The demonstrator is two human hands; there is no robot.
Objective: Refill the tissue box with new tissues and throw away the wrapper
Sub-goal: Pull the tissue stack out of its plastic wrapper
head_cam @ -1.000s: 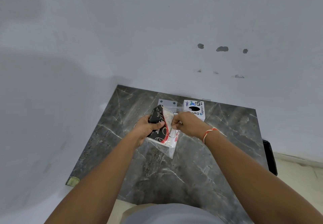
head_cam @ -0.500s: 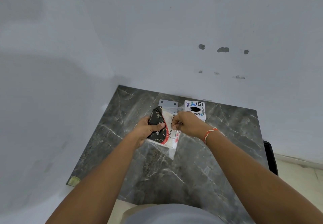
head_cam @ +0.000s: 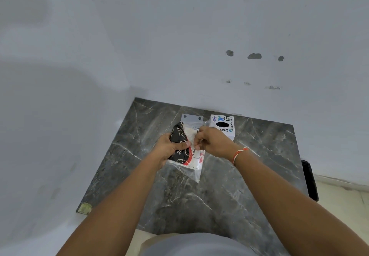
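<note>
A tissue pack (head_cam: pixel 184 156) in a clear plastic wrapper with black, red and white print lies on the dark marble table (head_cam: pixel 229 185). My left hand (head_cam: pixel 169 149) grips its left side, thumb across the black print. My right hand (head_cam: pixel 211 142) pinches the wrapper's top film near the middle. White tissues show under the film between both hands. The white tissue box (head_cam: pixel 224 126), with a black oval opening and printed logos, stands just behind my right hand against the wall.
White walls close in the table at the back and left. A black object (head_cam: pixel 310 179) stands beside the table's right edge. A small yellowish scrap (head_cam: pixel 84 207) sits at the table's front left corner. Light floor lies to the right.
My right hand has shifted slightly left on the wrapper, and more white tissue shows at the pack's top. The left hand keeps its grip.
</note>
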